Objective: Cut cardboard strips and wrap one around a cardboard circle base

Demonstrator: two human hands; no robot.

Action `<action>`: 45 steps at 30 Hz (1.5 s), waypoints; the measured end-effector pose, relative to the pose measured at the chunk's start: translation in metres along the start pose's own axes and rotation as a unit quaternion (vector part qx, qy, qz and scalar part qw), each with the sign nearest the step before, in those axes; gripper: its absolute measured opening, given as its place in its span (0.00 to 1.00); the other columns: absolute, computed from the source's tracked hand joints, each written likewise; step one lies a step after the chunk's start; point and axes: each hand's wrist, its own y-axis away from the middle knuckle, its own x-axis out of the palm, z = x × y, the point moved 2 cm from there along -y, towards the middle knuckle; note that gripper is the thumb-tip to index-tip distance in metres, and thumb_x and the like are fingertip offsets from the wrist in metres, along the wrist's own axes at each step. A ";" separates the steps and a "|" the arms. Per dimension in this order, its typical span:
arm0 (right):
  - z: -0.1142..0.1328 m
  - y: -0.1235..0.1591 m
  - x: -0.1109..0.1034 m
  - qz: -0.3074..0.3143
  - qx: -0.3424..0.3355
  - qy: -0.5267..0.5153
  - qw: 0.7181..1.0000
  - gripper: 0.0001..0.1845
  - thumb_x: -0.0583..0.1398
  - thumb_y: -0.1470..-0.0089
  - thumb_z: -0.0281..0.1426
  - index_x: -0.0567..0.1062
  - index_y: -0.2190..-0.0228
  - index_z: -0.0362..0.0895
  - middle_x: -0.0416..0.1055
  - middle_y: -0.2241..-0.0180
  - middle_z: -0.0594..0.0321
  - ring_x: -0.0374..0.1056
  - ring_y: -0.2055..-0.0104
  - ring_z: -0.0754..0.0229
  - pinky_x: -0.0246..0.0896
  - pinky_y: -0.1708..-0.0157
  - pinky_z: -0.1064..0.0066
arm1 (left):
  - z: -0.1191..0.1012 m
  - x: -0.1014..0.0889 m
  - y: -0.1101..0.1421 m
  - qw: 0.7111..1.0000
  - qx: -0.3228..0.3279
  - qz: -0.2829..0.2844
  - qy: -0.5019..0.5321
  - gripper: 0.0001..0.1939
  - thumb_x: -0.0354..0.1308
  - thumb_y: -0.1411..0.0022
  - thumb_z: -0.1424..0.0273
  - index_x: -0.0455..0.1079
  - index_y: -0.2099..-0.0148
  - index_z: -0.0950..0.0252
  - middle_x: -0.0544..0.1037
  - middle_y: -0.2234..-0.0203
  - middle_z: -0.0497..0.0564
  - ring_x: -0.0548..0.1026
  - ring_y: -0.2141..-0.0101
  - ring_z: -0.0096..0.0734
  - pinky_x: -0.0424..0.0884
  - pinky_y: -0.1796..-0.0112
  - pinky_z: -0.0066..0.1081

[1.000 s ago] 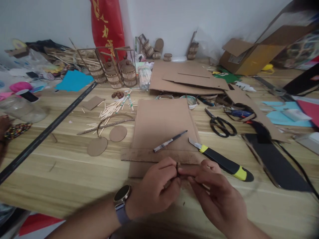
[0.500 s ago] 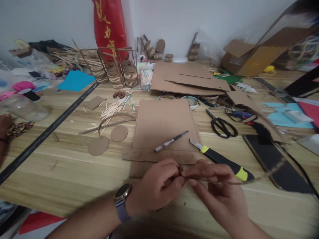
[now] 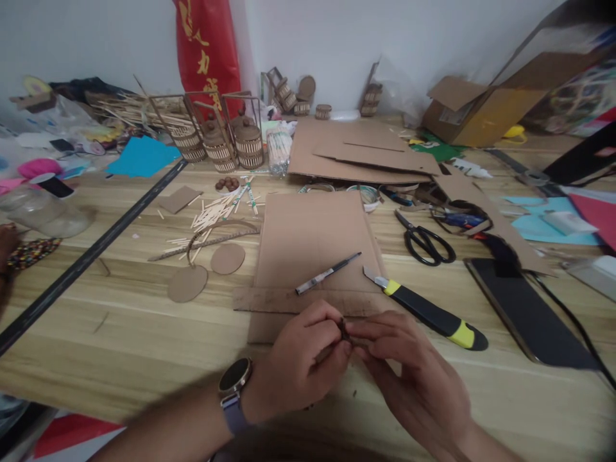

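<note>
My left hand (image 3: 301, 366), with a watch on its wrist, and my right hand (image 3: 414, 378) meet fingertip to fingertip low in the middle of the view. Both pinch a small dark piece (image 3: 343, 328) between thumbs and fingers; I cannot make out what it is. Just beyond my hands lie a cardboard sheet (image 3: 315, 244), a wooden ruler (image 3: 289, 300) across it, and a pen (image 3: 327, 274). A yellow-and-black utility knife (image 3: 428, 312) lies right of the pen, its blade pointing up-left.
Black scissors (image 3: 423, 244), a black tablet-like slab (image 3: 524, 314), cardboard discs (image 3: 187, 283) and scattered sticks (image 3: 212, 215) lie on the wooden table (image 3: 120, 333). Small slatted cardboard baskets (image 3: 219, 144), flat cardboard sheets (image 3: 356, 151) and an open box (image 3: 481, 109) stand at the back. Another person's hand (image 3: 7, 244) shows at far left.
My hands have kept pinching the small piece, shifting only slightly; the right hand's fingers have curled in closer to the left. The view wobbled a little.
</note>
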 end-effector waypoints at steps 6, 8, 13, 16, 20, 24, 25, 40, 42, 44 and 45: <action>-0.005 0.004 0.000 0.010 0.012 -0.012 1.000 0.12 0.60 0.44 0.21 0.66 0.66 0.51 0.81 0.66 0.68 0.77 0.65 0.58 0.68 0.61 0.61 | 0.001 0.000 0.000 1.000 0.016 -0.005 -0.012 0.11 0.49 0.35 0.75 0.60 0.72 0.64 0.70 0.70 0.51 0.69 0.67 0.28 0.66 0.65 0.26; -0.007 0.006 0.001 0.003 0.055 -0.071 0.996 0.11 0.59 0.43 0.22 0.66 0.66 0.51 0.80 0.67 0.68 0.77 0.64 0.59 0.69 0.61 0.62 | 0.001 -0.001 -0.001 1.000 0.015 0.000 -0.005 0.13 0.49 0.35 0.75 0.57 0.73 0.63 0.70 0.71 0.50 0.69 0.67 0.28 0.66 0.65 0.27; -0.012 0.006 0.001 -0.030 0.196 -0.228 0.953 0.06 0.61 0.39 0.30 0.68 0.68 0.49 0.78 0.70 0.65 0.76 0.67 0.61 0.72 0.68 0.70 | -0.001 -0.002 -0.002 0.999 0.013 0.014 0.027 0.15 0.50 0.36 0.75 0.52 0.75 0.63 0.68 0.73 0.49 0.68 0.69 0.27 0.64 0.66 0.26; -0.025 0.003 -0.002 -0.078 0.279 -0.262 0.921 0.09 0.64 0.42 0.36 0.69 0.70 0.49 0.78 0.72 0.66 0.75 0.70 0.62 0.70 0.70 0.73 | -0.003 -0.003 -0.002 0.999 0.010 0.023 0.032 0.14 0.50 0.37 0.75 0.53 0.75 0.63 0.68 0.73 0.49 0.68 0.69 0.26 0.64 0.67 0.25; -0.042 -0.002 -0.009 -0.173 0.323 -0.287 0.885 0.15 0.69 0.51 0.40 0.69 0.72 0.48 0.75 0.71 0.67 0.71 0.73 0.65 0.68 0.73 0.75 | -0.001 -0.004 -0.001 0.998 -0.012 0.022 0.055 0.14 0.50 0.35 0.72 0.57 0.74 0.64 0.70 0.71 0.50 0.70 0.68 0.27 0.65 0.65 0.26; -0.037 -0.004 -0.007 -0.127 0.319 -0.275 0.898 0.14 0.65 0.45 0.41 0.68 0.72 0.48 0.67 0.81 0.71 0.64 0.80 0.66 0.62 0.81 0.77 | 0.002 -0.003 0.000 0.993 -0.076 0.042 0.084 0.15 0.52 0.33 0.63 0.63 0.71 0.64 0.70 0.75 0.48 0.69 0.73 0.26 0.64 0.70 0.25; -0.032 -0.003 -0.006 -0.105 0.311 -0.251 0.910 0.13 0.64 0.43 0.41 0.67 0.71 0.49 0.68 0.81 0.70 0.65 0.81 0.66 0.62 0.82 0.77 | 0.003 -0.001 0.001 0.987 -0.112 0.063 0.097 0.15 0.52 0.33 0.61 0.64 0.70 0.64 0.70 0.77 0.47 0.69 0.75 0.25 0.62 0.72 0.24; -0.034 -0.006 -0.041 -0.195 0.219 0.151 0.944 0.11 0.60 0.41 0.42 0.69 0.69 0.50 0.67 0.77 0.65 0.64 0.79 0.59 0.58 0.79 0.67 | -0.031 -0.013 0.001 0.930 -0.255 0.242 0.105 0.14 0.46 0.30 0.69 0.74 0.55 0.64 0.68 0.80 0.42 0.64 0.79 0.21 0.60 0.76 0.20; -0.038 -0.012 -0.051 -0.241 0.275 0.122 0.923 0.12 0.60 0.41 0.44 0.68 0.70 0.51 0.67 0.76 0.63 0.65 0.77 0.57 0.59 0.77 0.64 | -0.035 -0.025 0.005 0.932 -0.262 0.236 0.088 0.15 0.46 0.30 0.68 0.74 0.56 0.64 0.67 0.81 0.41 0.63 0.80 0.21 0.59 0.77 0.20; -0.041 -0.017 -0.056 -0.257 0.289 0.090 0.918 0.12 0.61 0.42 0.45 0.68 0.69 0.52 0.68 0.74 0.62 0.67 0.74 0.55 0.61 0.73 0.62 | -0.033 -0.038 0.008 0.941 -0.261 0.210 0.052 0.15 0.46 0.30 0.66 0.74 0.56 0.64 0.66 0.81 0.41 0.63 0.80 0.22 0.58 0.78 0.21; -0.042 -0.018 -0.056 -0.257 0.282 0.086 0.920 0.12 0.61 0.43 0.45 0.69 0.69 0.52 0.69 0.71 0.60 0.69 0.70 0.54 0.63 0.69 0.61 | -0.030 -0.045 0.009 0.949 -0.252 0.186 0.022 0.15 0.47 0.30 0.65 0.74 0.57 0.64 0.67 0.81 0.41 0.64 0.79 0.22 0.58 0.77 0.21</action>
